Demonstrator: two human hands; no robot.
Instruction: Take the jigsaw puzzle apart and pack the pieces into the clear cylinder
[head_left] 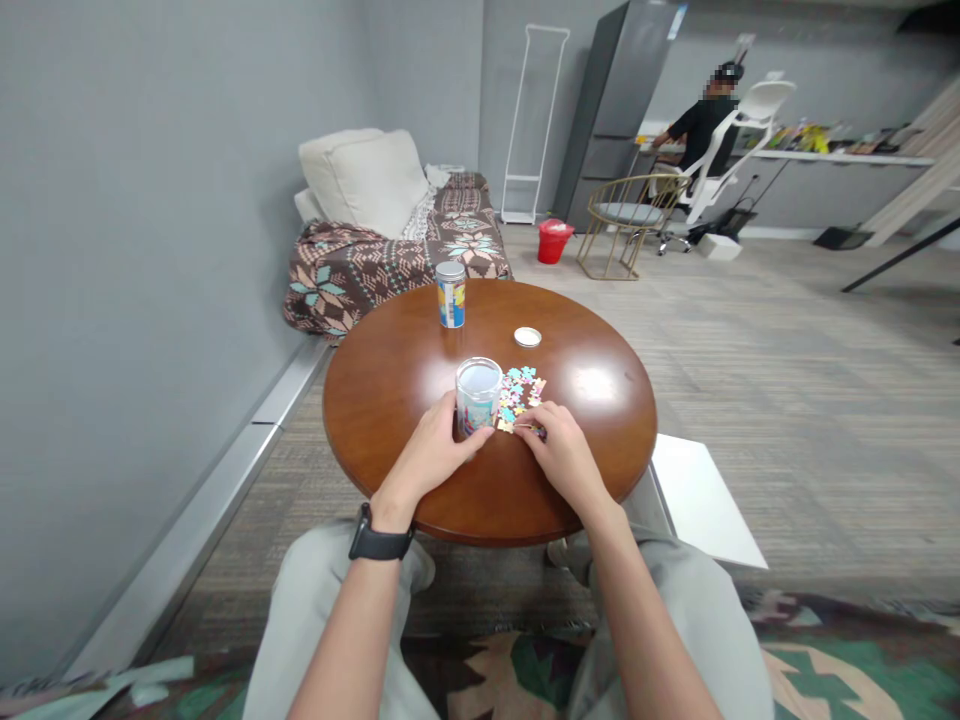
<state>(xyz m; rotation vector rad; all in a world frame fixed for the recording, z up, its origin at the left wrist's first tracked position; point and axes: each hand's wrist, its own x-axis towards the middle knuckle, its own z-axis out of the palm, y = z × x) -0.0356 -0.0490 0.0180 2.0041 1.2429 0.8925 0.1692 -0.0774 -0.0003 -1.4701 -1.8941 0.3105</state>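
A single head-worn camera looks forward and steeply down from above the person's lap, with the pale grey trousers (697, 610) filling the near edge. The bare left hand (437, 445) and bare right hand (562, 455) sit close by, near mid-view — over the round, glossy brown wooden surface (390, 380), seen at a slant from above. Farther off, the wide view reaches a tall dark-grey refrigerator (611, 110) — leaning in frame — while a plain grey wall (150, 250) fills the left.
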